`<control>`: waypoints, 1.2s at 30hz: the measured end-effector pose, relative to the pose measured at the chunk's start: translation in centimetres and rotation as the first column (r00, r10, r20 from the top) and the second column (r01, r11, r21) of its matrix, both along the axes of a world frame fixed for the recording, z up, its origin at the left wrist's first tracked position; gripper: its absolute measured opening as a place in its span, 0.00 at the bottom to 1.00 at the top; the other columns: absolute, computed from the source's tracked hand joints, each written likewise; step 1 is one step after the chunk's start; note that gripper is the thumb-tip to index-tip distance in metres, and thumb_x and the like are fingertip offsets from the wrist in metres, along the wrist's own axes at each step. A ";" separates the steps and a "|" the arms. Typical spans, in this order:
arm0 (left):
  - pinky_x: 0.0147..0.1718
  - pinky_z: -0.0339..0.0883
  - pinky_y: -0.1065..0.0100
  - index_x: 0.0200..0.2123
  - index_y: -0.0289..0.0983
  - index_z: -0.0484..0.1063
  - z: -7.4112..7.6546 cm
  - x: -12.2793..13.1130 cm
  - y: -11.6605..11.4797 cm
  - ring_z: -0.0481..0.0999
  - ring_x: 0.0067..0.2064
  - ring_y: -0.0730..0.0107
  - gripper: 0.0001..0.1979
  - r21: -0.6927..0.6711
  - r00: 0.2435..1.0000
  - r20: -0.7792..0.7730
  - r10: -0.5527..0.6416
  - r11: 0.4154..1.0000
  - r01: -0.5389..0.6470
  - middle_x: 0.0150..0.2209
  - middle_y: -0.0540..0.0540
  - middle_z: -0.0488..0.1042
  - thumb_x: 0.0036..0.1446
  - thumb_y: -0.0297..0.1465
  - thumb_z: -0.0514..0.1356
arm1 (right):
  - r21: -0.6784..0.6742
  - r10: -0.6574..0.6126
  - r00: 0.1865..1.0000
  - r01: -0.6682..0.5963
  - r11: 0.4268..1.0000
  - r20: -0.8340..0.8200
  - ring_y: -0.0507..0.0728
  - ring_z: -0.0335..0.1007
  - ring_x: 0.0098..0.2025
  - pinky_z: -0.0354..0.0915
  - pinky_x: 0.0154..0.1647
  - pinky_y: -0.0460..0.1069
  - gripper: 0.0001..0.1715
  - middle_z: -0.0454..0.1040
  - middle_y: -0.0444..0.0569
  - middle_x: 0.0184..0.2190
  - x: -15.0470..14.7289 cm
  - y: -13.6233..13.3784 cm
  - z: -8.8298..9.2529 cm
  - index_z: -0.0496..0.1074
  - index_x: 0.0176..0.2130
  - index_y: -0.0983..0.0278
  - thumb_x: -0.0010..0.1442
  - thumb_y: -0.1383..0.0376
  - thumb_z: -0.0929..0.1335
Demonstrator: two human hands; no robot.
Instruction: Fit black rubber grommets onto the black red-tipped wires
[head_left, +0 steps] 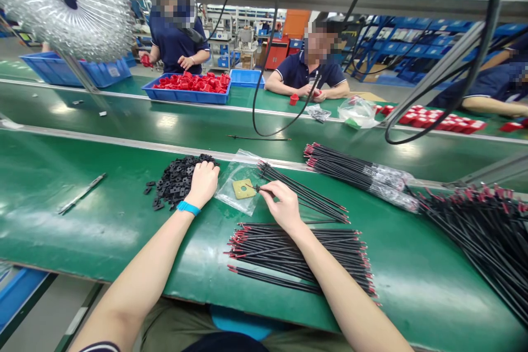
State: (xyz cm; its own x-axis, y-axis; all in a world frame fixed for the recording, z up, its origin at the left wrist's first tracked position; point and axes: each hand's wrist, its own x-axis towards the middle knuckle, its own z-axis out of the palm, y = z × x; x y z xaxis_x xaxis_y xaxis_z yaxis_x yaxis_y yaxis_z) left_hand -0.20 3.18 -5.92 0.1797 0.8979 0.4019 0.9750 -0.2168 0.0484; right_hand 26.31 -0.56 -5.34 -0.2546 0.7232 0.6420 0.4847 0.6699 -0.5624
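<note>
My left hand [204, 181], with a blue band at the wrist, rests on a pile of small black plastic pieces [175, 184]. Its fingers are curled down together, and their tips are hidden. In front of me, my right hand [284, 202] pinches the end of a thin black cable [259, 189] beside a yellow square plate with a round hole [238, 189]. The plate lies on a clear plastic bag [247, 208]. A small dark piece seems to sit on the cable by my fingertips. Several black cables with red ends [264, 242] lie under my right forearm.
More cables [317, 192] lie just beyond my right hand. Wrapped bundles [350, 173] and a big cable heap [487, 225] fill the right side. A pen [82, 193] lies left. Across the line, two people work near a blue bin of red parts [185, 98]. Black cords hang overhead.
</note>
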 end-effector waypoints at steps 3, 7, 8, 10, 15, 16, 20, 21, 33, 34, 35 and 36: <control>0.45 0.61 0.56 0.43 0.34 0.75 0.9 1.0 -0.6 0.70 0.43 0.55 0.14 0.027 0.948 0.313 -0.064 0.998 0.058 0.40 0.37 0.71 0.62 0.29 0.50 | 0.038 -0.016 1.000 0.016 0.999 0.001 0.55 0.72 0.37 0.68 0.39 0.50 0.08 0.76 0.50 0.35 0.0 0.0 0.2 0.76 0.38 0.61 0.65 0.64 0.66; 0.33 0.66 0.67 0.40 0.35 0.75 2.3 3.8 -2.1 0.71 0.32 0.68 0.14 -0.115 0.431 0.902 -0.035 0.941 0.318 0.33 0.44 0.71 0.60 0.35 0.53 | 0.130 -0.050 0.998 0.044 0.991 0.039 0.56 0.72 0.38 0.69 0.40 0.50 0.07 0.76 0.49 0.35 0.1 -0.2 0.2 0.75 0.38 0.61 0.65 0.67 0.66; 0.29 0.65 0.70 0.38 0.34 0.75 2.6 4.6 -2.6 0.69 0.29 0.70 0.13 -0.154 0.270 0.962 0.045 0.904 0.398 0.30 0.46 0.70 0.58 0.36 0.55 | 0.156 -0.058 0.997 0.049 0.987 0.057 0.55 0.72 0.38 0.69 0.40 0.50 0.07 0.76 0.50 0.35 0.1 -0.2 0.2 0.75 0.39 0.61 0.65 0.67 0.66; 0.24 0.60 0.74 0.34 0.33 0.73 2.8 6.0 -3.3 0.66 0.26 0.74 0.13 -0.189 0.033 0.979 0.203 0.823 0.535 0.28 0.47 0.69 0.56 0.38 0.58 | 0.207 -0.068 0.993 0.046 0.977 0.098 0.55 0.72 0.38 0.69 0.39 0.50 0.07 0.76 0.50 0.35 0.1 -0.2 0.2 0.75 0.39 0.61 0.65 0.68 0.66; 0.21 0.56 0.76 0.37 0.33 0.73 2.4 7.6 -4.3 0.62 0.25 0.79 0.19 -0.192 -0.013 0.963 0.268 0.722 0.664 0.31 0.47 0.69 0.57 0.46 0.60 | 0.277 -0.075 0.982 0.024 0.961 0.174 0.54 0.71 0.36 0.68 0.37 0.49 0.08 0.76 0.51 0.35 -0.1 -0.3 0.2 0.75 0.39 0.63 0.66 0.69 0.65; 0.21 0.56 0.76 0.38 0.33 0.73 2.3 7.7 -4.4 0.62 0.24 0.79 0.19 -0.189 0.042 0.976 0.214 0.735 0.651 0.29 0.49 0.68 0.55 0.45 0.63 | 0.276 -0.073 0.982 0.021 0.961 0.177 0.54 0.71 0.36 0.68 0.37 0.49 0.08 0.76 0.51 0.35 -0.1 -0.3 0.2 0.75 0.39 0.63 0.66 0.69 0.65; 0.22 0.55 0.74 0.37 0.33 0.74 1.5 7.7 -4.5 0.61 0.23 0.78 0.16 -0.138 0.169 0.985 0.046 0.796 0.589 0.24 0.52 0.66 0.53 0.41 0.66 | 0.241 -0.033 0.986 -0.007 0.971 0.163 0.55 0.71 0.37 0.68 0.39 0.50 0.08 0.76 0.51 0.35 -0.1 -0.4 -0.1 0.75 0.40 0.63 0.66 0.69 0.65; 0.23 0.56 0.74 0.36 0.33 0.74 1.5 7.7 -4.5 0.62 0.23 0.77 0.15 -0.125 0.194 0.981 0.014 0.810 0.574 0.25 0.51 0.68 0.53 0.40 0.65 | 0.228 -0.020 0.988 -0.016 0.974 0.155 0.55 0.71 0.38 0.69 0.40 0.50 0.08 0.75 0.52 0.36 -0.1 -0.3 -0.2 0.75 0.40 0.63 0.66 0.69 0.65; 0.39 0.66 0.68 0.38 0.35 0.78 1.6 7.5 -4.1 0.74 0.39 0.66 0.11 -0.045 0.367 0.914 -0.173 0.856 0.515 0.37 0.43 0.76 0.55 0.36 0.65 | 0.015 0.019 0.998 -0.020 1.000 0.066 0.56 0.71 0.38 0.69 0.41 0.51 0.09 0.75 0.50 0.35 0.0 0.4 -0.8 0.76 0.38 0.61 0.66 0.66 0.65; 0.39 0.67 0.67 0.40 0.35 0.78 1.6 7.2 -3.9 0.74 0.39 0.66 0.13 -0.075 0.336 0.934 -0.120 0.854 0.514 0.38 0.43 0.76 0.54 0.37 0.65 | 0.009 -0.019 0.994 0.018 1.000 0.103 0.56 0.71 0.39 0.69 0.42 0.51 0.09 0.75 0.51 0.36 0.2 0.7 -0.8 0.76 0.40 0.61 0.66 0.66 0.64; 0.39 0.67 0.67 0.43 0.34 0.77 1.6 6.7 -3.5 0.74 0.37 0.67 0.16 -0.106 0.295 0.954 -0.054 0.859 0.501 0.39 0.43 0.76 0.54 0.37 0.65 | 0.011 -0.067 0.986 0.066 0.998 0.151 0.58 0.71 0.41 0.68 0.45 0.53 0.10 0.75 0.52 0.38 0.5 1.0 -0.7 0.75 0.42 0.62 0.66 0.67 0.64; 0.37 0.68 0.68 0.46 0.34 0.76 1.7 6.3 -3.2 0.73 0.35 0.69 0.18 -0.132 0.242 0.970 0.014 0.869 0.477 0.40 0.42 0.76 0.55 0.38 0.64 | 0.017 -0.124 0.971 0.123 0.992 0.203 0.60 0.70 0.45 0.67 0.47 0.55 0.11 0.74 0.54 0.41 0.8 1.3 -0.7 0.75 0.45 0.62 0.65 0.68 0.64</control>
State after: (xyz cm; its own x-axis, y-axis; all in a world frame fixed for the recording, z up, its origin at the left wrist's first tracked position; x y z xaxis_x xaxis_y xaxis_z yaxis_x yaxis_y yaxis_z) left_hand 6.06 0.02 -4.25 0.1322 0.9816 0.1381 0.0919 -0.1508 0.9843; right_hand 27.13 0.77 -5.99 -0.2886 0.7548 0.5891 0.6677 0.5996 -0.4411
